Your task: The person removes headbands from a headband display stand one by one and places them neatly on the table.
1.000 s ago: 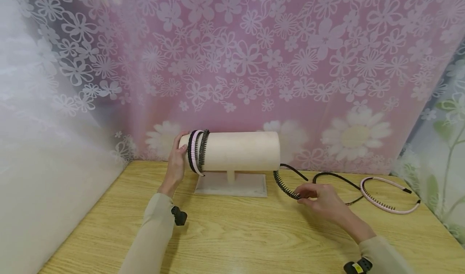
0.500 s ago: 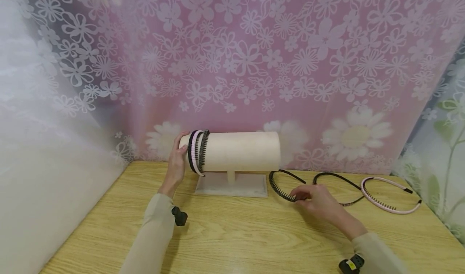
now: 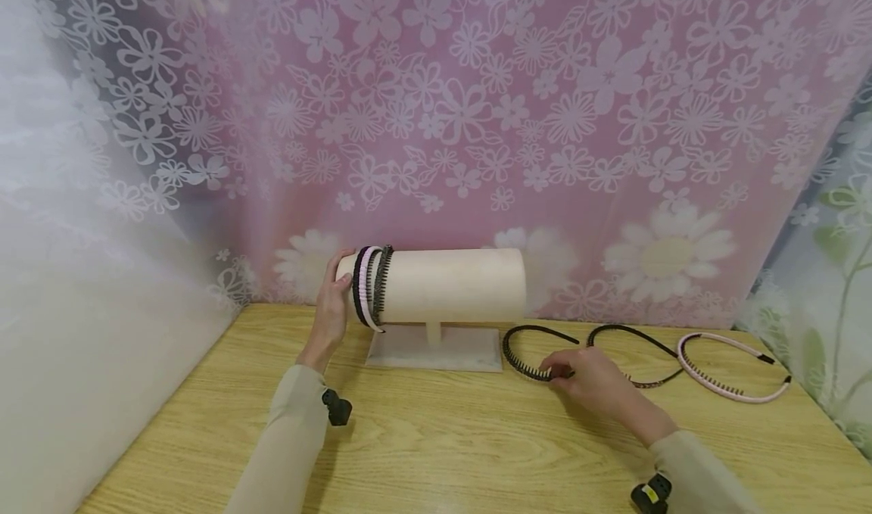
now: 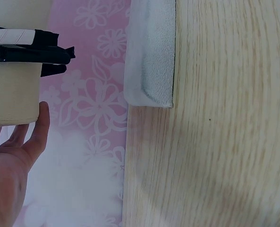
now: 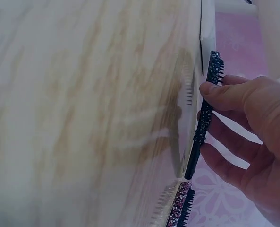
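Observation:
My left hand (image 3: 331, 311) grips the left end of a cream cylindrical headband stand (image 3: 456, 285), thumb in front and fingers behind. Around that end sit several headbands: a black one (image 3: 358, 287), a pale pink one (image 3: 365, 285) and a dark toothed one (image 3: 383, 283). To the right of the stand, my right hand (image 3: 591, 381) pinches a black toothed headband (image 3: 521, 366) between thumb and fingers, low over the table. The right wrist view shows small glittering stones along this black headband (image 5: 205, 118). Part of its near arm is hidden behind the fingers in the head view.
Farther right on the wooden table (image 3: 436, 438) lie a black headband (image 3: 633, 330) with coloured stones and a pink toothed headband (image 3: 739, 398). The stand's flat pale base (image 3: 470, 351) rests near the back edge. A pink floral curtain (image 3: 436, 120) hangs behind.
The right hand has moved slightly left, and the black toothed headband has come down from a tilt to lie nearly flat on the table. The left hand has stayed put.

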The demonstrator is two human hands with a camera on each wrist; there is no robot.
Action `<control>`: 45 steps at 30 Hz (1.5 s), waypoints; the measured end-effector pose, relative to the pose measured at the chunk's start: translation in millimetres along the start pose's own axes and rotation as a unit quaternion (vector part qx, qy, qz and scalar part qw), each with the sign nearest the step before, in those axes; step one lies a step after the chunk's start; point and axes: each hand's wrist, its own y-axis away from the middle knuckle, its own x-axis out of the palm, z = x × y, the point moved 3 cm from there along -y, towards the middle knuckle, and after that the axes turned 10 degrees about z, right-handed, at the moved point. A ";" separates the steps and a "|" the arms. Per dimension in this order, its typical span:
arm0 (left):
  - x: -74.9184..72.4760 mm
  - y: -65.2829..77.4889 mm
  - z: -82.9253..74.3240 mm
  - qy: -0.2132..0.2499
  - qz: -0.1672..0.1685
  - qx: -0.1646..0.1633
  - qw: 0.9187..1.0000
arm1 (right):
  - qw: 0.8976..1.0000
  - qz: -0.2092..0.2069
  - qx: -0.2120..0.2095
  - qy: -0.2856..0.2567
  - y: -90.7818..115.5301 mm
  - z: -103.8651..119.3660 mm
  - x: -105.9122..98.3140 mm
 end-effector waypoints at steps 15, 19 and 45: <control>-3.5 -12.4 39.7 -0.007 -0.016 0.014 1.000 | 0.999 0.010 0.012 0.030 -5.3 3.5 1.4; -3.3 -12.7 39.5 -0.009 -0.016 0.018 1.000 | 0.999 0.012 0.029 0.016 -4.5 3.5 0.3; -5.6 -14.8 37.1 -0.014 -0.021 0.006 1.000 | 0.973 -0.226 -0.032 0.017 -1.3 23.4 -87.7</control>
